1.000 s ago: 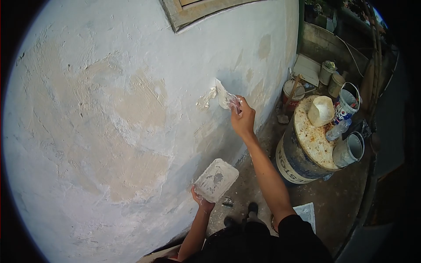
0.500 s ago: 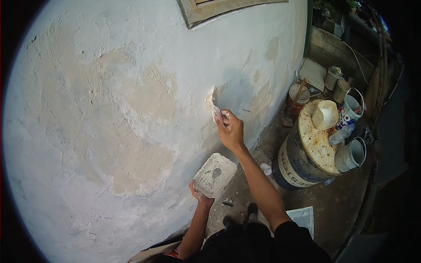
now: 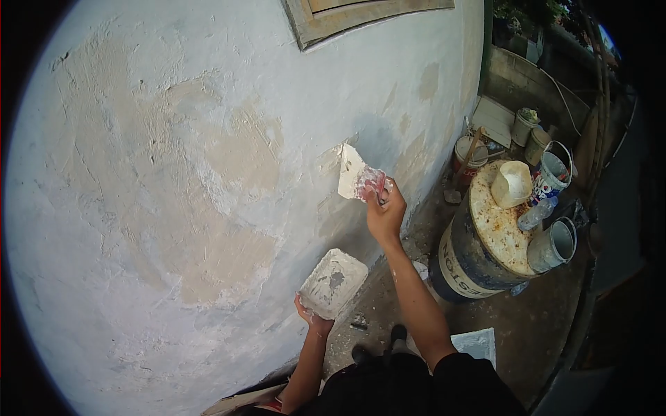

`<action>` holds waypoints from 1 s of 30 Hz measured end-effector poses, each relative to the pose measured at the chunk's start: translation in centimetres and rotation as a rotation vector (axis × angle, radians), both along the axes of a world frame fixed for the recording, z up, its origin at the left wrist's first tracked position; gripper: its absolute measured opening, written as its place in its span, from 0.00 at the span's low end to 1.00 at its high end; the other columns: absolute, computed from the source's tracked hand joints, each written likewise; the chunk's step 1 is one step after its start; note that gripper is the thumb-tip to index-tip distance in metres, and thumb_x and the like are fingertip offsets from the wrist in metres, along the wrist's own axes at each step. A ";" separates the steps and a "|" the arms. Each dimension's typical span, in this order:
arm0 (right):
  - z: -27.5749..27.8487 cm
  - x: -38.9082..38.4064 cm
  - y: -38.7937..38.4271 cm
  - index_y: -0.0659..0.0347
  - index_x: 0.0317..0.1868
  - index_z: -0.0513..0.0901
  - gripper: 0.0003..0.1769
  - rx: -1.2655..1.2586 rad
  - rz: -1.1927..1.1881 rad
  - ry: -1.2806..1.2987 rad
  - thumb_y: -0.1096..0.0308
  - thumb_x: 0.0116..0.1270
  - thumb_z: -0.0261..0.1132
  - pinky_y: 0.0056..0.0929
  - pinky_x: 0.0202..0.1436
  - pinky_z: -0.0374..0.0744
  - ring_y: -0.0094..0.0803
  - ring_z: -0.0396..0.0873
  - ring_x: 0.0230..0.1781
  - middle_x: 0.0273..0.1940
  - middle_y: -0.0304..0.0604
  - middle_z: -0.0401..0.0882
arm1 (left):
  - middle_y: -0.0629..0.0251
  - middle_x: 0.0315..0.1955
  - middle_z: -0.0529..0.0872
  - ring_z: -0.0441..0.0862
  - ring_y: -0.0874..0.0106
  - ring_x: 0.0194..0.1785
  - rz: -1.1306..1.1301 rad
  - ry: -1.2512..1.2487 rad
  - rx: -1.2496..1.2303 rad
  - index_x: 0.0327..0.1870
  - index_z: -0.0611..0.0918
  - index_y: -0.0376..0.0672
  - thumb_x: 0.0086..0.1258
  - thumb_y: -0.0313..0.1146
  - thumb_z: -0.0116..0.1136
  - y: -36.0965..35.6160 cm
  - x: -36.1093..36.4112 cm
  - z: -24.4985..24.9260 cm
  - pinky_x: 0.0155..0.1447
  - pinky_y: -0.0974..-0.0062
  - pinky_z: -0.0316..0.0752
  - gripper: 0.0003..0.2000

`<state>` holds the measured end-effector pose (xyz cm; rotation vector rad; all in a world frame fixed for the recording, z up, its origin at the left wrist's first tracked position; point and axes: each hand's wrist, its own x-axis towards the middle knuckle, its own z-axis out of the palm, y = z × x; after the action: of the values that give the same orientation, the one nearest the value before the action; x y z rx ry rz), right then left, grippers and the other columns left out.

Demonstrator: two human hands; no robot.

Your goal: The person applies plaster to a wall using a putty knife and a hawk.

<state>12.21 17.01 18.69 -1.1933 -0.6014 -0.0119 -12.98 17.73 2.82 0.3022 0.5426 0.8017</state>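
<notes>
My right hand (image 3: 386, 210) grips the reddish, plaster-smeared handle of a putty knife (image 3: 352, 172). The broad blade, coated in pale filler, faces me in front of the wall (image 3: 291, 90); whether it touches the wall I cannot tell. Below and to the left, my left hand (image 3: 313, 319) holds a shallow rectangular tray (image 3: 334, 283) by its lower end, with grey and white paste smeared inside. Beige patches of filler (image 3: 229, 267) cover much of the wall on the left, and smaller ones lie around the knife.
A rusty-topped drum (image 3: 485, 208) on the right carries a cut plastic container (image 3: 512, 184), a clear bottle (image 3: 538, 213) and buckets (image 3: 553, 245). More buckets stand behind it. A wooden window frame (image 3: 347, 24) is at the top. A white-topped object (image 3: 479, 344) lies near my feet.
The putty knife has turned from edge-on to showing its broad blade face. My right hand has moved right and slightly down. My left hand and the tray have shifted slightly left and down.
</notes>
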 end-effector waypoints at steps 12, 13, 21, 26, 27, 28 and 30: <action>-0.7 7.8 2.6 0.70 0.53 0.77 0.16 0.030 0.165 -0.022 0.84 0.65 0.58 0.25 0.49 0.77 0.29 0.83 0.44 0.40 0.48 0.85 | 0.59 0.62 0.77 0.74 0.53 0.63 -0.069 -0.041 0.029 0.65 0.73 0.46 0.67 0.65 0.38 -0.8 -1.0 -0.7 0.68 0.51 0.67 0.36; -0.4 7.7 2.5 0.70 0.53 0.77 0.16 0.032 0.196 -0.014 0.85 0.65 0.58 0.24 0.49 0.77 0.29 0.83 0.44 0.40 0.47 0.85 | 0.59 0.62 0.77 0.74 0.53 0.63 -0.055 -0.028 0.025 0.65 0.74 0.46 0.67 0.65 0.38 -0.9 -1.0 -0.7 0.67 0.51 0.67 0.36; 0.6 5.7 1.9 0.71 0.53 0.77 0.14 0.049 0.328 -0.055 0.83 0.67 0.58 0.22 0.50 0.76 0.25 0.81 0.44 0.43 0.47 0.84 | 0.58 0.61 0.77 0.75 0.54 0.63 -0.041 -0.045 0.006 0.65 0.73 0.46 0.67 0.63 0.38 -0.6 -1.2 -1.3 0.67 0.51 0.68 0.35; 0.7 4.1 1.6 0.72 0.53 0.77 0.14 0.051 0.404 -0.040 0.82 0.68 0.59 0.21 0.50 0.76 0.23 0.81 0.44 0.43 0.46 0.85 | 0.58 0.62 0.77 0.74 0.53 0.64 -0.063 -0.051 0.031 0.66 0.72 0.46 0.68 0.64 0.37 -0.9 -0.9 -0.6 0.68 0.50 0.67 0.36; 0.8 3.7 1.6 0.72 0.53 0.77 0.14 0.070 0.418 -0.044 0.82 0.68 0.59 0.21 0.49 0.76 0.23 0.81 0.44 0.43 0.46 0.85 | 0.58 0.62 0.77 0.74 0.53 0.64 -0.060 -0.042 0.036 0.66 0.72 0.46 0.68 0.64 0.37 -0.9 -0.9 -0.5 0.68 0.50 0.67 0.36; 0.9 3.4 1.6 0.72 0.54 0.77 0.14 0.089 0.432 -0.047 0.82 0.68 0.59 0.21 0.49 0.76 0.23 0.81 0.44 0.42 0.46 0.85 | 0.58 0.62 0.76 0.74 0.53 0.64 -0.058 -0.034 0.042 0.67 0.72 0.46 0.68 0.64 0.37 -0.9 -0.9 -0.4 0.68 0.50 0.66 0.36; 1.2 2.6 1.2 0.72 0.54 0.77 0.14 0.055 0.435 -0.060 0.81 0.68 0.59 0.21 0.48 0.77 0.23 0.81 0.44 0.42 0.46 0.85 | 0.58 0.63 0.76 0.74 0.52 0.64 -0.057 -0.014 0.060 0.67 0.72 0.47 0.67 0.65 0.36 -0.9 -0.9 -0.6 0.66 0.46 0.68 0.36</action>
<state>14.78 18.19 19.93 -0.9921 -0.8978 0.3032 -13.88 16.79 2.18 0.3656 0.4953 0.7654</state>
